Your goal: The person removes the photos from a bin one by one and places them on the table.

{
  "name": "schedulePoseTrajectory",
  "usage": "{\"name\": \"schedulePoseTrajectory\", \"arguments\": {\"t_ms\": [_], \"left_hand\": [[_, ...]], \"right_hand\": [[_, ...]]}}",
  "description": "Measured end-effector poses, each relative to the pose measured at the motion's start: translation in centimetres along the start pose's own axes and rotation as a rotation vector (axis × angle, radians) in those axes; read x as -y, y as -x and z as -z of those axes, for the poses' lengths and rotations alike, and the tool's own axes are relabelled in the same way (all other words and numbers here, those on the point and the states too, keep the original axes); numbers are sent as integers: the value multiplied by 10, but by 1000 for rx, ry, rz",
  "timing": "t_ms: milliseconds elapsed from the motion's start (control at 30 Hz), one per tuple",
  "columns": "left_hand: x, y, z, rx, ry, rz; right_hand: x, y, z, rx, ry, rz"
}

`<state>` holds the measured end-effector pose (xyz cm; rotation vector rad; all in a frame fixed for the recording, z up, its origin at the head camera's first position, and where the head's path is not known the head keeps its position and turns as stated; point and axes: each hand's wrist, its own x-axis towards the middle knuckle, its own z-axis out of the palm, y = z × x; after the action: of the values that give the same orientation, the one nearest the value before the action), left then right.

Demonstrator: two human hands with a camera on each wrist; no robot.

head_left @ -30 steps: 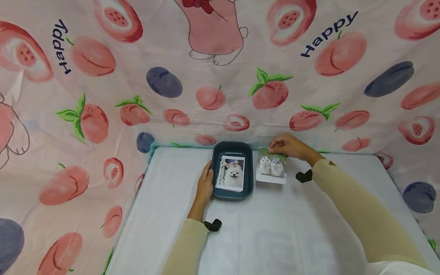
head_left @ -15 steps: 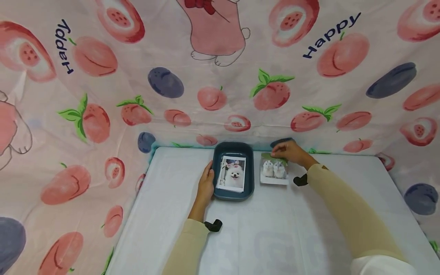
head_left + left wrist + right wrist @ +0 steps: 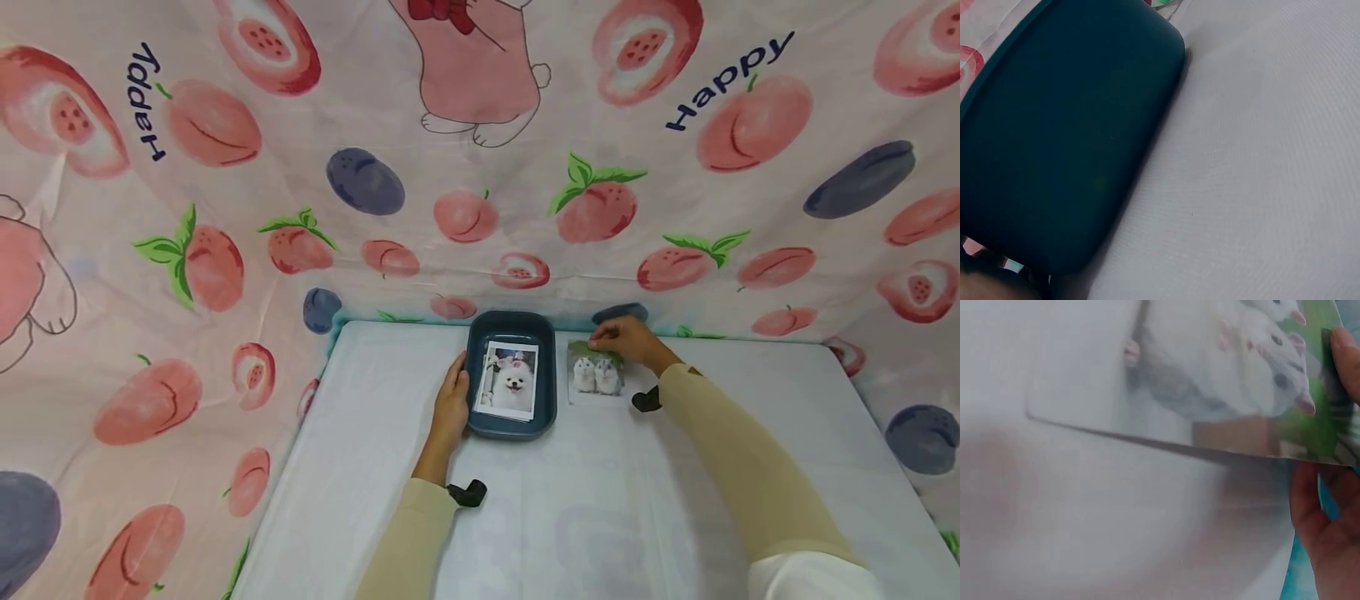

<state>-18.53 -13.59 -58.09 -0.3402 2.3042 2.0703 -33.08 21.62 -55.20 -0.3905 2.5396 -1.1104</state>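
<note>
In the head view a dark blue-green tray point(image 3: 513, 430) stands toward the back of the white table. Inside lies a small stack of photo cards, the top card point(image 3: 513, 383) showing a fluffy white dog. My left hand point(image 3: 450, 407) lies along the tray's left side, fingers stretched against its wall; the left wrist view is mostly filled by that outer wall point(image 3: 1072, 137). Right of the tray, my right hand point(image 3: 628, 340) pinches the green top edge of a photo card point(image 3: 596, 375) picturing two white-and-grey hamsters. The right wrist view shows the thumb point(image 3: 1346, 359) on the card's face, other fingers behind.
The white-covered table point(image 3: 570, 508) stretches out in front of the tray. Its back edge meets a pink hanging cloth point(image 3: 450, 175) printed with peaches, which also rises along both sides. A small black device point(image 3: 468, 493) sits at each wrist.
My right hand has shifted slightly right and then lower with the hamster card, bringing it closer to the table. The left hand and tray stay in place; the head view drifts slightly.
</note>
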Motion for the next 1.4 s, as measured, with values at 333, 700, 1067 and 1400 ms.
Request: {"name": "schedulePoseTrajectory", "arguments": {"t_ms": [333,700,1067,1400], "left_hand": [[2,-1,0,1,13,-16],[2,0,0,-2,29,-32],[3,0,2,5,33,-17],[5,1,4,18,28,-23]], "right_hand": [[-3,-5,-11,-68,48,-2],[-7,-1,-21,-123,42,-5],[-8,0,-30,-161,53,-43],[0,6,-26,-199,26,-34]]}}
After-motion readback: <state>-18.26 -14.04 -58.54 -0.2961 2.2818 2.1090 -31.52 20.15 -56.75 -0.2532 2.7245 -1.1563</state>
